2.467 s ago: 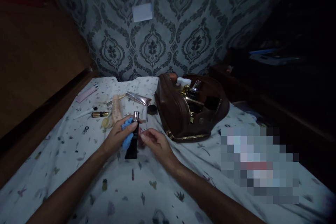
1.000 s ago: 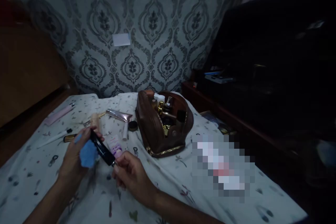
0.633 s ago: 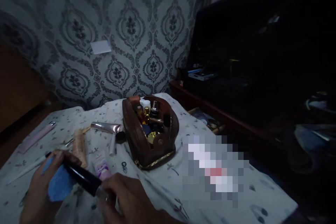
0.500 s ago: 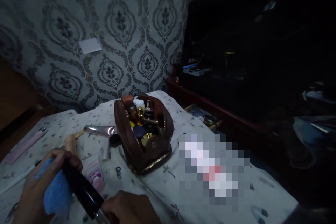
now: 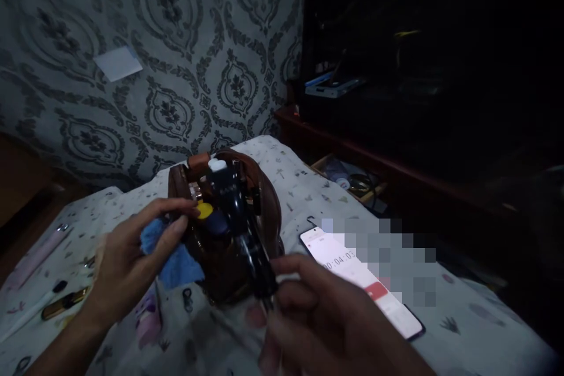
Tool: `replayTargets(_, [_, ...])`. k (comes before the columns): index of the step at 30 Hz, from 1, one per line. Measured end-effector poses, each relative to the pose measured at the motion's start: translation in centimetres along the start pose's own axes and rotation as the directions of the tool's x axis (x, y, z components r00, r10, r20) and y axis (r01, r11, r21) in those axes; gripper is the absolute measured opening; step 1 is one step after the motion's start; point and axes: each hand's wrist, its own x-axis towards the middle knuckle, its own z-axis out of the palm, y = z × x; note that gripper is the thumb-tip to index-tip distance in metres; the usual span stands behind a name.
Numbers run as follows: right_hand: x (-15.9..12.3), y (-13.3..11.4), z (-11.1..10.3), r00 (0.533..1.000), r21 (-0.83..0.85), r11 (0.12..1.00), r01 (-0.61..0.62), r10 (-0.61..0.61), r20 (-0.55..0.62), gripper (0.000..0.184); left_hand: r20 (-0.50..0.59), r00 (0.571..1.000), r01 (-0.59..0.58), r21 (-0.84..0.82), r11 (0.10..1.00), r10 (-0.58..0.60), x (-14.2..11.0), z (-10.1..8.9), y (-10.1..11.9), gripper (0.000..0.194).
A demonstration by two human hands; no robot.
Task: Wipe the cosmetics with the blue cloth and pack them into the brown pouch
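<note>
My right hand (image 5: 308, 311) grips a glossy black tube (image 5: 247, 235) with pale lettering by its lower end. The tube slants up across the opening of a brown leather bag (image 5: 271, 200) and hides part of what is inside. My left hand (image 5: 132, 252) is by the bag's left side, with a blue cloth (image 5: 180, 264) held under its bent fingers. Its index fingertip is close to a round yellow lid (image 5: 204, 210) inside the bag. A dark blue round lid (image 5: 215, 222) and a white cap (image 5: 217, 164) also show in there.
A lit phone (image 5: 348, 270) with a running timer lies to the right, partly pixelated. Pink tube (image 5: 147, 320), gold-and-black tube (image 5: 66, 302) and long pink case (image 5: 42, 255) lie at left on the patterned sheet (image 5: 445, 329). An open drawer (image 5: 352, 179) stands beyond.
The black tube has left my left hand and moved up and right over the bag in my right hand. My left hand has moved right to the bag with the blue cloth. The view has shifted.
</note>
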Motion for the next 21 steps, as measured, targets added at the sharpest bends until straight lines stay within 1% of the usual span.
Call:
replayTargets(2, [1.0,-1.8,-0.3,0.998,-0.03,0.999,0.042,-0.04,0.038,0.02,0.036,0.995,-0.092,0.082,0.992,0.089,-0.2,-0.1,-0.5,0.02])
replayTargets(3, [1.7,-2.5,-0.4,0.998,-0.064,0.998,0.022,-0.017,0.067,0.015,0.027,0.992,-0.123,0.108,0.986,0.121,-0.4,-0.2,-0.8,0.019])
replayTargets(5, [3.1,-3.4,-0.1,0.994,-0.124,0.992,0.019,-0.006,0.109,0.01,-0.003,0.988,-0.153,0.134,0.979,0.155,-1.1,-0.3,-1.3,0.016])
replayTargets(7, [4.5,-3.9,0.6,0.995,-0.219,0.976,-0.017,0.037,0.09,0.01,-0.02,0.987,-0.157,0.125,0.98,0.161,-1.7,-0.3,-1.9,0.014])
replayTargets(9, [6.0,-4.3,1.6,0.993,-0.351,0.93,-0.111,0.118,-0.002,0.014,-0.013,0.984,-0.178,0.097,0.979,0.18,-2.2,-0.2,-2.4,0.011])
replayTargets(11, [7.3,-4.9,2.6,0.98,-0.506,0.84,-0.198,0.169,-0.105,0.021,-0.003,0.975,-0.22,0.07,0.973,0.22,-2.4,-0.1,-2.7,0.01])
replayTargets(12, [7.9,-5.2,3.0,0.975,-0.589,0.777,-0.221,0.167,-0.145,0.024,-0.001,0.97,-0.244,0.059,0.968,0.244,-2.4,-0.1,-2.8,0.01])
replayTargets(14, [9.0,-5.7,3.7,0.974,-0.743,0.631,-0.223,0.119,-0.191,0.024,-0.01,0.96,-0.28,0.054,0.958,0.281,-2.4,0.1,-2.8,0.011])
replayTargets(17, [10.2,-6.0,4.7,0.979,-0.882,0.428,-0.2,0.041,-0.202,0.023,-0.019,0.948,-0.315,0.054,0.947,0.317,-2.3,0.3,-2.7,0.012])
replayTargets(19, [10.7,-6.0,5.4,0.984,-0.926,0.336,-0.174,0.025,-0.175,0.022,-0.019,0.947,-0.319,0.042,0.947,0.32,-2.4,0.3,-2.8,0.012])
replayTargets(21, [11.0,-5.9,6.1,0.99,-0.95,0.28,-0.14,0.018,-0.14,0.022,-0.016,0.95,-0.311,0.025,0.95,0.312,-2.5,0.3,-2.9,0.012])
